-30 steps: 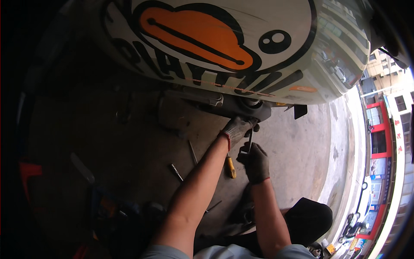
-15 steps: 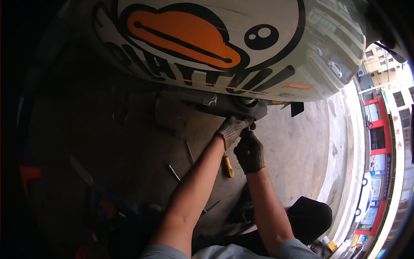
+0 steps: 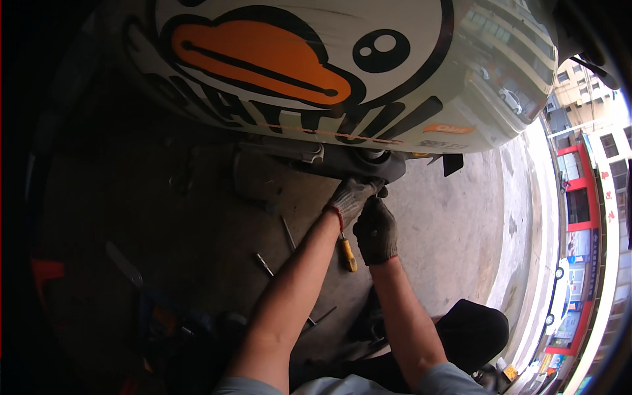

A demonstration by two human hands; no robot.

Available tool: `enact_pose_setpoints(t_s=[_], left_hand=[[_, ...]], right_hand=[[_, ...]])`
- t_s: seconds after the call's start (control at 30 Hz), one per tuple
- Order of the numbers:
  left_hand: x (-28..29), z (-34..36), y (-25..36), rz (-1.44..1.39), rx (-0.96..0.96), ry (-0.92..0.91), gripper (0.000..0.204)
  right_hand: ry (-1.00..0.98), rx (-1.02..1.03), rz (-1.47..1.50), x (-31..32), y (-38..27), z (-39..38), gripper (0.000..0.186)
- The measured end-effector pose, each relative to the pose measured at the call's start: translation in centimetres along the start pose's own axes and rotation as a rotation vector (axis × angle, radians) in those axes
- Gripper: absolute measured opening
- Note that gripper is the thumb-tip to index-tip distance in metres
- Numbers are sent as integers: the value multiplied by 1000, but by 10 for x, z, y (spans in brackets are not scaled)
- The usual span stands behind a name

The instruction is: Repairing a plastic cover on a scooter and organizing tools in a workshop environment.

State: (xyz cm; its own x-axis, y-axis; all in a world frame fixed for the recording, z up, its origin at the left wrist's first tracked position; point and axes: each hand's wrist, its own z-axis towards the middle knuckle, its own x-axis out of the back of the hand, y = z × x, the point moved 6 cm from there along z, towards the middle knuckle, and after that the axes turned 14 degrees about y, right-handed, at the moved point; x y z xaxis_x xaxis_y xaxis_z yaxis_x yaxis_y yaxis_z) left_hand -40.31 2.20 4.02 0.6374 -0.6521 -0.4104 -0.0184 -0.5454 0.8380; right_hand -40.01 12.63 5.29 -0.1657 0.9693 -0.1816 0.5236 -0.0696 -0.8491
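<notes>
My two gloved hands meet under a dark curved part (image 3: 378,166) below a white vehicle panel (image 3: 408,92). My left hand (image 3: 352,196) wears a grey knit glove with a red cuff and has its fingers up against the underside of that part, where their tips are hidden. Just beside it, my right hand (image 3: 376,234), in a dark grey-brown glove, is closed with the fingertips pinched together near the left fingers. Whatever the pinch holds is too small and shaded to make out. On the ground below lies a yellow-handled screwdriver (image 3: 349,255), its shaft partly behind my left wrist.
Long metal tools lie on the concrete floor (image 3: 447,224): a thin rod (image 3: 288,232) and a bar (image 3: 264,263) partly under my left forearm. A black flap (image 3: 453,164) hangs at the panel's lower right edge. Deep shadow covers the left side, with a red object (image 3: 47,270) there.
The view has shifted slightly, moving the panel a little left in the picture. My right hand has tilted and edged left, closer to my left hand, which stays at the dark part.
</notes>
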Motion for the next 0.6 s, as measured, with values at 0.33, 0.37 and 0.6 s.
enact_pose_setpoints(t_s=[0.33, 0.37, 0.6], left_hand=[[1, 4, -1, 71, 11, -17, 20], [2, 3, -1, 71, 10, -14, 20], [-1, -8, 6, -52, -20, -32, 22]], right_hand=[[-199, -174, 267, -2, 10, -3, 24], [-108, -119, 127, 3, 8, -2, 24], [213, 445, -606, 4, -18, -9, 25]])
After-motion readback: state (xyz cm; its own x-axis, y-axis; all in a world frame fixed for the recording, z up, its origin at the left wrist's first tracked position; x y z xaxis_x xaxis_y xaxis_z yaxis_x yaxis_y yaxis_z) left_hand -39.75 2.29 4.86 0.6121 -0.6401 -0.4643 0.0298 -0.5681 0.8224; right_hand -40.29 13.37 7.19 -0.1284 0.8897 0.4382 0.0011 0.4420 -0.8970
